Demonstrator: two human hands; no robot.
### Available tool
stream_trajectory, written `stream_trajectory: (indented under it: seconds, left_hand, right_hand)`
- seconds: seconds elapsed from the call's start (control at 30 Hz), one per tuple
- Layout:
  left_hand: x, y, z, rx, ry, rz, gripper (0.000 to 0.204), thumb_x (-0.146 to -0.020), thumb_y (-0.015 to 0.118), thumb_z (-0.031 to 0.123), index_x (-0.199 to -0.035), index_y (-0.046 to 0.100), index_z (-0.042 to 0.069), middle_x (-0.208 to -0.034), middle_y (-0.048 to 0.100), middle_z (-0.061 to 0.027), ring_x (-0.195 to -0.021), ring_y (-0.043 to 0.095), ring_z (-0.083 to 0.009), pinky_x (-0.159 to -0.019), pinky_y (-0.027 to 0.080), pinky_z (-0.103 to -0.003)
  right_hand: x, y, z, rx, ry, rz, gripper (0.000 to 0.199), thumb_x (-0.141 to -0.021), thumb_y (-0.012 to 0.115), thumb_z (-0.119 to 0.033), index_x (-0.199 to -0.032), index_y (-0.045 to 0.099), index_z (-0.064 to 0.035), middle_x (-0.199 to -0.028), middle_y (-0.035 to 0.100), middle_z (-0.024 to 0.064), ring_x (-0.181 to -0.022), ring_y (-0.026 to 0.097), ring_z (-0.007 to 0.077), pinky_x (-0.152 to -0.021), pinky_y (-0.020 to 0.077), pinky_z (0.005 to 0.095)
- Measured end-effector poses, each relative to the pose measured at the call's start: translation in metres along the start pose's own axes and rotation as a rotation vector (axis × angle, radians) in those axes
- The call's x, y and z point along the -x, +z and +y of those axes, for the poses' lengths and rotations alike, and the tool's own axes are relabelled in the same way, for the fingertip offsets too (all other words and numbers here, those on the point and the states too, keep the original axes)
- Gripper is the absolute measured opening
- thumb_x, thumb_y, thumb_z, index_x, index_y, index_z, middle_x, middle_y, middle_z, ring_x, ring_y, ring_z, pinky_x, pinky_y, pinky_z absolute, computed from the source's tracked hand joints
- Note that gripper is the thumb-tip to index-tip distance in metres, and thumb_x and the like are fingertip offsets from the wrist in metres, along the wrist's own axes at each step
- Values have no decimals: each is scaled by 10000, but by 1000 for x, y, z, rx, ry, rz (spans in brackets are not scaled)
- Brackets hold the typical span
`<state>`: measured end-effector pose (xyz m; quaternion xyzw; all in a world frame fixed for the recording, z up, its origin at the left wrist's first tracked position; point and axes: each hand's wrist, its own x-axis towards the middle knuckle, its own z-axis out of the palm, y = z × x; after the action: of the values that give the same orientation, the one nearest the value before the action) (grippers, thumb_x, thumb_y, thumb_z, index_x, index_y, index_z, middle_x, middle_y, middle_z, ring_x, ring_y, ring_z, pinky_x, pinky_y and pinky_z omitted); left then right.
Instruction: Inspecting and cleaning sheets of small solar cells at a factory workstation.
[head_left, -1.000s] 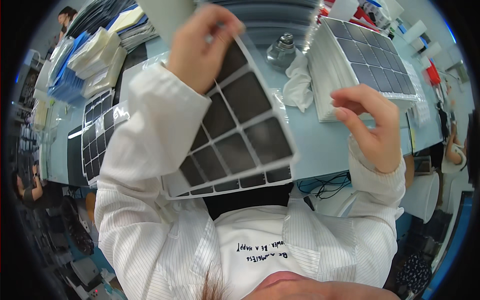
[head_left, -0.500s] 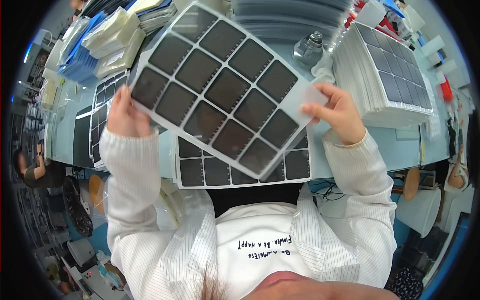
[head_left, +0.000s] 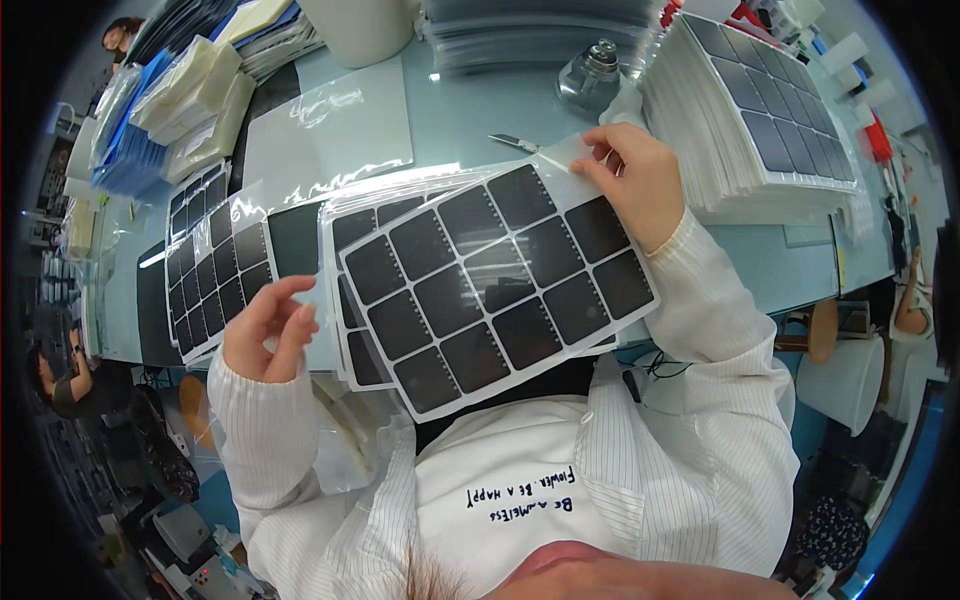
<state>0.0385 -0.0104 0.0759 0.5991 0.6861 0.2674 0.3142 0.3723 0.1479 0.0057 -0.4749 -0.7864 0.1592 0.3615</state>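
My right hand [head_left: 632, 182] pinches the upper corner of a glossy sheet [head_left: 502, 275] printed with rows of dark square panels on white. The sheet slants over a similar panelled sheet [head_left: 356, 228], whose left side shows beneath it. Left of both, my left hand [head_left: 270, 330] is off the sheets, thumb and fingers apart with nothing in them. More panelled sheets [head_left: 215, 262] lie beyond that hand, at the left of the table. A slim cutter knife [head_left: 516, 142] rests on the table beside the held sheet's upper edge.
A tall stack of panelled sheets [head_left: 765, 100] stands at the right. Near it are a glass bottle with a metal top [head_left: 590, 78] and a pile of clear sheets [head_left: 540, 35]. A pale film-covered sheet [head_left: 335, 125], a white cylinder [head_left: 362, 28] and packets [head_left: 205, 90] sit far left.
The panelled sheet has come down and turned, its left end now lower. My left hand has let go of it and moved down; my right hand still grips its corner.
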Motion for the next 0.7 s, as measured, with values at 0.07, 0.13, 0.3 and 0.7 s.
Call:
stream_trajectory:
  seconds: [0.07,0.13,0.3,0.7]
  left_hand:
    - [-7,13,17,-8,151,-13,223,-836,566,77,-1042,567,-8,-697,569,-45,-620,550,-103,-593,459,-227]
    - [-16,32,35,-68,327,-75,232,-807,612,97,-1018,577,9,-716,569,-63,-637,566,-138,-606,470,-241]
    - [-62,82,58,-158,554,-211,229,-778,633,103,-990,570,45,-942,569,-115,-850,586,-272,-714,488,-325]
    - [-122,155,63,-93,879,64,434,-701,631,-10,-1113,524,74,-1087,522,-116,-996,514,-289,-807,457,-353]
  right_hand:
    - [5,-1,-5,74,-28,46,206,-661,704,-65,-836,613,-6,-711,572,79,-580,557,158,-535,445,256]
    - [10,-1,-10,273,-182,193,165,-679,688,-62,-823,613,-31,-720,568,74,-595,559,200,-538,446,287]
    - [18,0,-18,427,-290,297,155,-673,694,-69,-797,602,-57,-693,569,51,-592,554,222,-528,434,305]
    - [18,3,-16,347,-407,257,165,-617,705,-64,-762,628,-68,-794,615,34,-674,590,200,-570,463,307]
